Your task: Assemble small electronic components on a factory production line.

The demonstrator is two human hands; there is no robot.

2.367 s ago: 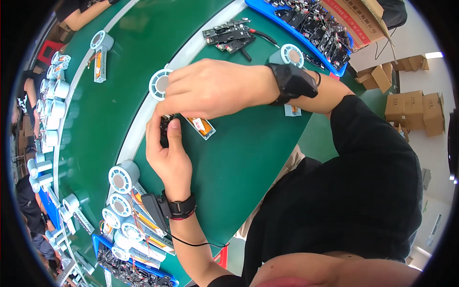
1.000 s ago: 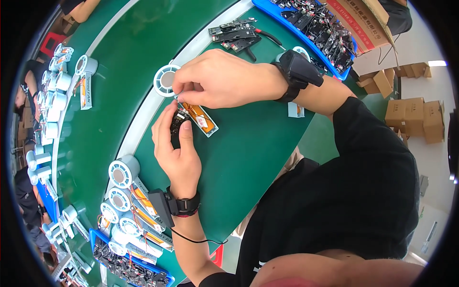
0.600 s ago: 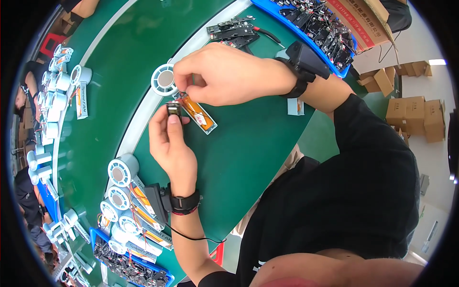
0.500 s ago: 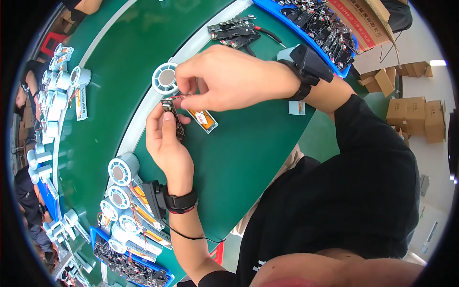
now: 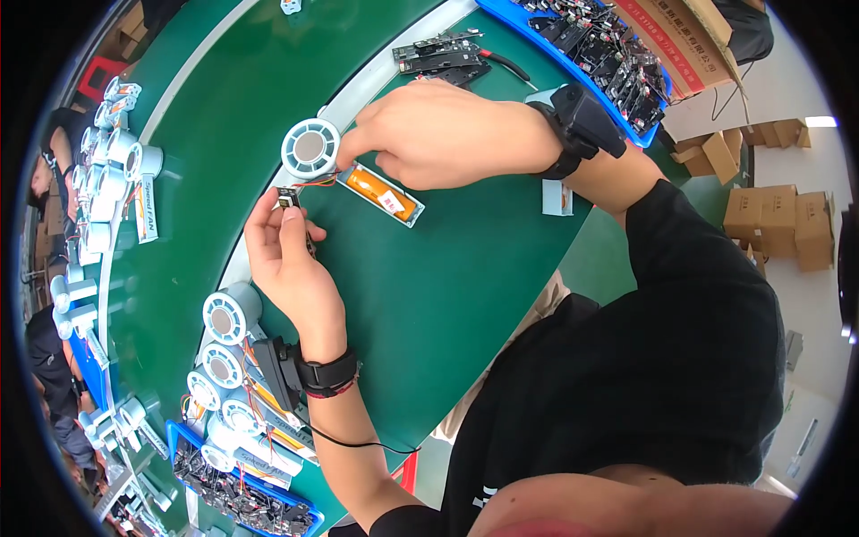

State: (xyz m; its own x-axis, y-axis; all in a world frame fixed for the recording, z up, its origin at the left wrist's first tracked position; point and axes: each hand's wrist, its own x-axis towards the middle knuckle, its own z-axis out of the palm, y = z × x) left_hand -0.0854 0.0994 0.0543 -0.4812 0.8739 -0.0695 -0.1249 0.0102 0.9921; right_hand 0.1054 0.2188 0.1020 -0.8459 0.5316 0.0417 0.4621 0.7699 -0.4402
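A small black circuit board point(image 5: 286, 199) is pinched between the thumb and fingers of my left hand point(image 5: 293, 259). Thin red wires point(image 5: 319, 182) run from it to a pale blue handheld fan point(image 5: 310, 149) with a round slotted head. The fan's handle is open, and an orange battery cell point(image 5: 374, 190) with a white label shows inside. My right hand point(image 5: 438, 134) has its bent fingers around the fan where the head meets the handle. Its fingertips are partly hidden there.
Several similar fans point(image 5: 225, 319) with loose wires lie beside my left forearm. Blue trays of circuit boards stand at the lower left point(image 5: 313, 524) and far right point(image 5: 573, 63). More boards point(image 5: 438, 58) and a red-and-black tool point(image 5: 506, 63) lie beyond my right hand. A belt carries other fans point(image 5: 107, 183).
My left hand has moved left with the circuit board, away from the handle. The right hand has risen slightly and the fan handle has swung, so more of the battery cell shows.
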